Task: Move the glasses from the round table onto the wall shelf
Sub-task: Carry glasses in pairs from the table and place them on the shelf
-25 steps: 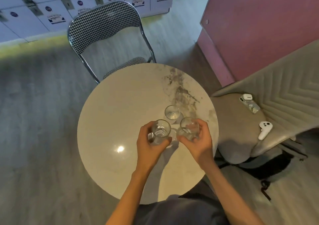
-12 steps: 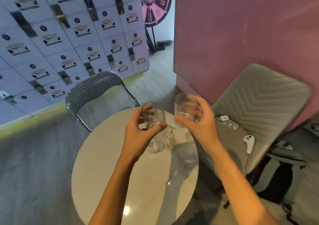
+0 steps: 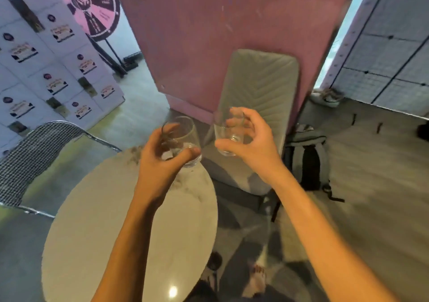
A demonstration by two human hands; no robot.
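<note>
- Round table (image 3: 97, 220): pale, smooth stone-like top with a dark mottled patch at its far edge; it sits nearest, below the person's forearms.
- Left hand (image 3: 160, 162): fingers wrapped around the left glass (image 3: 183, 139), a clear, short, straight-sided tumbler held above the table's far edge, slightly tilted.
- Right hand (image 3: 250, 139): thumb and fingers curled around the right glass (image 3: 226, 132), of the same clear type, held in the air past the table edge, apart from the other glass.
- Padded chair (image 3: 260, 88): grey, chevron-stitched back, beyond the glasses.
- Backpack (image 3: 306, 158): grey and black, on the floor beside that chair.
- Checked chair (image 3: 34, 148): woven black-and-white back, metal frame, at left.
- Pink wall (image 3: 220, 23): matte, furthest back.
</note>
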